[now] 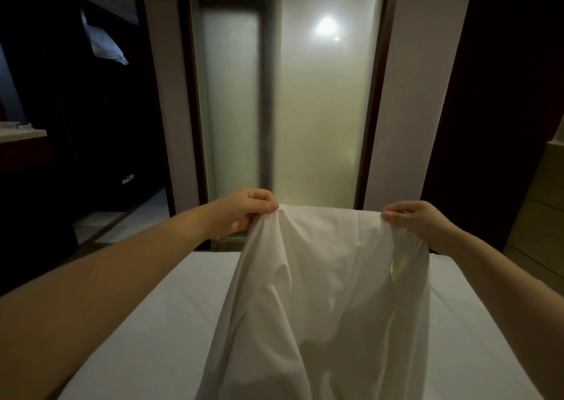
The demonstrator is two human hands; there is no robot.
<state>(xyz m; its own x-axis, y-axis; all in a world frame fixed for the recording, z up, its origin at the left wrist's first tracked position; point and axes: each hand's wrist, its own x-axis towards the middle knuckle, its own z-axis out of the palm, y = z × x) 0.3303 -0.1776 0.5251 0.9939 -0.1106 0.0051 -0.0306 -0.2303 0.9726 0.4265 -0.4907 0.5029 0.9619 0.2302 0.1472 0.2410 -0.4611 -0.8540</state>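
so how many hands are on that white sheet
2. The left hand pinches the raised edge of the white sheet at its left end; the right hand pinches its right end, above the bed. No others show.

no readable text, no labels, no brands, no numbers

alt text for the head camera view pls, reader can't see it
Two bare hands hold up a white sheet by its top edge, the left hand and right hand each pinching a corner, above a white bed. Behind it stands a frosted glass panel with a blurred light glowing through, in a dim room.
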